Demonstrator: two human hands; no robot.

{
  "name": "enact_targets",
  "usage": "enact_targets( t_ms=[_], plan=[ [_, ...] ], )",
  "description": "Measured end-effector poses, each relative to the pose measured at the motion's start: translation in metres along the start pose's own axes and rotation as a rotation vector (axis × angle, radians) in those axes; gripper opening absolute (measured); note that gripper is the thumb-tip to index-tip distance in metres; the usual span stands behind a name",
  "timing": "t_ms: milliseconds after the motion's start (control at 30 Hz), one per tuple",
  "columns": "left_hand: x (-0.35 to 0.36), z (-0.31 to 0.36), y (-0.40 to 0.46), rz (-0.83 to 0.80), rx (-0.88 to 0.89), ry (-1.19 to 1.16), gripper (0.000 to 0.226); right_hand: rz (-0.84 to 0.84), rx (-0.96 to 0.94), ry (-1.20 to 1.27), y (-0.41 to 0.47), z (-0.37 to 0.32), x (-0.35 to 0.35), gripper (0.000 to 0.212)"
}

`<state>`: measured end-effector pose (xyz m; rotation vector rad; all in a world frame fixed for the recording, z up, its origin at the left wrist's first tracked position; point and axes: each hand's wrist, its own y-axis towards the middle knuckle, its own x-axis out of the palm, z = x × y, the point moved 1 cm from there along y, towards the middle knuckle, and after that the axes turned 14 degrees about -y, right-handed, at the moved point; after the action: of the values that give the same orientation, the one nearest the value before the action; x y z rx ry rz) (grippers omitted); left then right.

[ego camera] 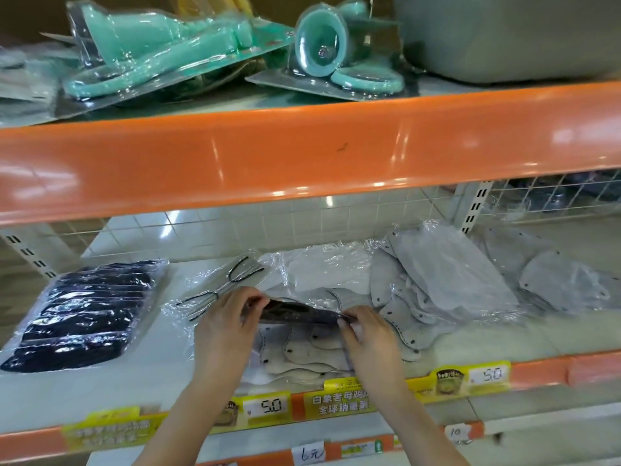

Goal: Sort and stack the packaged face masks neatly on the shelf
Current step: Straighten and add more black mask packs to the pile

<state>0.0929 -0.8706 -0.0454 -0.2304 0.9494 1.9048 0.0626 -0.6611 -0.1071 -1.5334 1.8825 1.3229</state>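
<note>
Packaged face masks lie across the white shelf in three groups. One dark mask pack, wrapped in clear film, is held just above the near middle of the shelf. The left hand pinches its left end between thumb and curled fingers; the right hand pinches its right end the same way. Beneath and just beyond the hands lie pale beige masks in loose clear wrapping. At far left, a stack of dark navy masks lies flat in its own bag. To the right, grey masks lie heaped and overlapping. Yellow price tags marked 5.0 line the near edge. Above, an orange rail fronts an upper shelf carrying teal blister-packed goods.
</note>
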Motion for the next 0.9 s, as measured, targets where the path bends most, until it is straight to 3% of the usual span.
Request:
enact_targets(
  t_ms=[33, 100, 233, 433, 500, 600, 700, 800, 900],
  plan=[
    [-0.002, 0.001, 0.001, -0.01, -0.107, -0.028, 0.006, -0.01, 0.035, 0.068, 0.002, 0.001, -0.004, 0.001],
    [-0.005, 0.0, 0.003, -0.006, -0.252, -0.141, 0.009, -0.032, 0.131, 0.208, 0.008, 0.0, -0.014, 0.012],
    [-0.006, -0.004, 0.003, 0.057, -0.315, -0.342, 0.027, -0.019, 0.287, 0.492, 0.023, -0.001, -0.03, 0.021],
    [-0.002, -0.01, -0.003, 0.081, -0.362, -0.363, 0.022, -0.052, 0.346, 0.559, 0.029, -0.005, -0.036, 0.021],
    [-0.004, -0.013, -0.007, 0.08, -0.226, -0.185, 0.018, -0.064, 0.36, 0.556, 0.029, -0.008, -0.035, 0.019],
    [0.0, -0.026, -0.011, -0.007, 0.224, 0.221, 0.034, -0.084, 0.408, 0.58, 0.029, -0.013, -0.031, 0.018],
    [0.001, -0.031, -0.012, -0.15, 0.446, 0.284, 0.053, -0.127, 0.491, 0.64, 0.031, -0.021, -0.024, 0.01],
    [-0.002, -0.034, -0.017, -0.317, 0.558, 0.296, 0.065, -0.192, 0.591, 0.784, 0.03, -0.033, -0.013, 0.01],
    [-0.015, -0.039, -0.018, -0.333, 0.516, 0.306, 0.056, -0.268, 0.581, 0.824, 0.031, -0.049, -0.003, 0.01]
  ],
)
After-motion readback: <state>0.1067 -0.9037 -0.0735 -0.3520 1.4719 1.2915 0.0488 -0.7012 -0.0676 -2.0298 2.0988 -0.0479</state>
